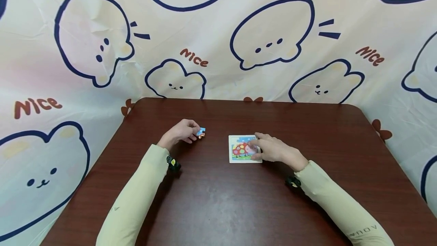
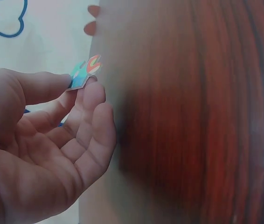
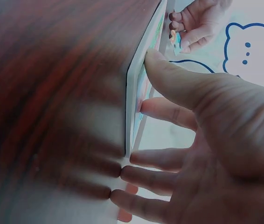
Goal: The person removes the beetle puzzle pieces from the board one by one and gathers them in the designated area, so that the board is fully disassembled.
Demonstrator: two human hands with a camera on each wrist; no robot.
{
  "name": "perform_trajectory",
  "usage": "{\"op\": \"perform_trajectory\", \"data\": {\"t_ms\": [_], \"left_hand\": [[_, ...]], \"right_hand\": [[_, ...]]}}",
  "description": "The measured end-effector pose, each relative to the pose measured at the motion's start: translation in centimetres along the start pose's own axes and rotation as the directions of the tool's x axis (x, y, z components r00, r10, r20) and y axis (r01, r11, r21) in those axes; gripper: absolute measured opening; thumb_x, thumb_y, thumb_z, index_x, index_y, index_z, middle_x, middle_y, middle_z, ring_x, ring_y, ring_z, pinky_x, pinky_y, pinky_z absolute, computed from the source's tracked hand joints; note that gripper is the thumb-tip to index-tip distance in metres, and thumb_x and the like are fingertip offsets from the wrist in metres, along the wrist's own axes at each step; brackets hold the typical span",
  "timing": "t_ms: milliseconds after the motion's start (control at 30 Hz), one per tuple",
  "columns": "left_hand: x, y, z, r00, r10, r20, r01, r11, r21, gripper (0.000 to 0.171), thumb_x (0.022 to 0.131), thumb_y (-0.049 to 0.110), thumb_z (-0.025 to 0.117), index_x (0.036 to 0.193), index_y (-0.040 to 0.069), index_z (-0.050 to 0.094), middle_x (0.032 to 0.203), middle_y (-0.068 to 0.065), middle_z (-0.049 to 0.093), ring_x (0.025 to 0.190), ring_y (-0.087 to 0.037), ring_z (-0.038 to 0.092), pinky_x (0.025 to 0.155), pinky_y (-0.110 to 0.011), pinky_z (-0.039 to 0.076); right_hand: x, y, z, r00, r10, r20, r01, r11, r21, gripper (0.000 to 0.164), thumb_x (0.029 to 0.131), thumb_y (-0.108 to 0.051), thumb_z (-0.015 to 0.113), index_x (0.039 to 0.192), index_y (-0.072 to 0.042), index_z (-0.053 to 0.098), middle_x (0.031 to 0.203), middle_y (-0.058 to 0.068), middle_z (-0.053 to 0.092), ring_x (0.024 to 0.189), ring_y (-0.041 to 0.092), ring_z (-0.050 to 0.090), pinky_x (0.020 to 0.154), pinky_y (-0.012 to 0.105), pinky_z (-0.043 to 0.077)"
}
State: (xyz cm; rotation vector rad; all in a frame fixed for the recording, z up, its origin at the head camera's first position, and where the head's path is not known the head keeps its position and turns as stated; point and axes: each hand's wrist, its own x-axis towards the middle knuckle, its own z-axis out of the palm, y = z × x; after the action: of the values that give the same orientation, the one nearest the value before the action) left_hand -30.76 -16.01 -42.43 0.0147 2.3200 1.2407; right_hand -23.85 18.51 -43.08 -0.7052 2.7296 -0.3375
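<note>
Between thumb and fingertips, my left hand (image 1: 183, 130) pinches a small blue jigsaw piece (image 1: 201, 132) with some orange on it, held off the tabletop. In the left wrist view the piece (image 2: 83, 79) is tilted and its curved cut edge shows. A square jigsaw puzzle (image 1: 242, 149) in a white frame lies flat on the table, showing a red spotted ladybird on blue and green. Over its right side my right hand (image 1: 273, 148) rests with fingers spread. In the right wrist view the thumb and index finger (image 3: 169, 112) touch the puzzle, while the other fingertips reach past its edge.
The dark brown wooden table (image 1: 218, 204) stands against a pale cloth (image 1: 218, 29) printed with cartoon bears. Both wrists wear dark bands, the left band (image 1: 173, 163) near the sleeve's cuff.
</note>
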Motion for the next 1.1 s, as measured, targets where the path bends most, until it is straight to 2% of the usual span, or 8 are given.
{"op": "perform_trajectory", "data": {"t_ms": [367, 833, 967, 1100], "left_hand": [[-0.7, -2.0, -2.7, 0.999, -0.031, -0.035, 0.032, 0.999, 0.023, 0.025, 0.104, 0.018, 0.048, 0.12, 0.002, 0.057, 0.108, -0.013, 0.059, 0.088, -0.022, 0.061, 0.073, -0.032, 0.056], [-0.8, -3.0, -3.7, 0.998, -0.037, -0.05, 0.039, 0.998, 0.038, 0.021, 0.101, 0.011, 0.05, 0.115, -0.002, 0.059, 0.1, -0.013, 0.057, 0.081, -0.021, 0.057, 0.07, -0.029, 0.055], [-0.8, -3.0, -3.7, 0.998, -0.022, -0.062, 0.026, 0.997, 0.067, 0.02, 0.101, 0.011, 0.053, 0.113, -0.003, 0.059, 0.095, -0.011, 0.058, 0.078, -0.02, 0.056, 0.068, -0.029, 0.054], [-0.8, -3.0, -3.4, 0.996, 0.002, -0.088, 0.01, 0.991, 0.134, 0.018, 0.1, 0.013, 0.055, 0.109, -0.001, 0.06, 0.092, -0.011, 0.06, 0.076, -0.018, 0.057, 0.066, -0.029, 0.055]], "right_hand": [[-0.5, 0.3, -0.3, 1.0, 0.001, 0.021, -0.001, 1.0, -0.005, 0.057, 0.089, -0.041, 0.071, 0.14, -0.022, 0.054, 0.157, 0.022, 0.03, 0.139, 0.043, 0.036, 0.106, 0.062, 0.036], [-0.5, 0.4, -0.5, 0.999, 0.0, 0.035, 0.0, 1.0, -0.015, 0.058, 0.089, -0.042, 0.069, 0.142, -0.024, 0.052, 0.157, 0.021, 0.03, 0.138, 0.041, 0.036, 0.106, 0.061, 0.036], [-0.4, 0.4, -0.4, 0.999, 0.002, 0.036, -0.001, 1.0, -0.022, 0.059, 0.089, -0.043, 0.069, 0.143, -0.024, 0.052, 0.157, 0.021, 0.03, 0.138, 0.041, 0.035, 0.106, 0.061, 0.036], [-0.4, 0.4, -0.3, 0.999, -0.001, 0.039, 0.002, 1.0, -0.022, 0.06, 0.089, -0.043, 0.069, 0.143, -0.025, 0.051, 0.157, 0.021, 0.03, 0.138, 0.041, 0.036, 0.106, 0.061, 0.037]]}}
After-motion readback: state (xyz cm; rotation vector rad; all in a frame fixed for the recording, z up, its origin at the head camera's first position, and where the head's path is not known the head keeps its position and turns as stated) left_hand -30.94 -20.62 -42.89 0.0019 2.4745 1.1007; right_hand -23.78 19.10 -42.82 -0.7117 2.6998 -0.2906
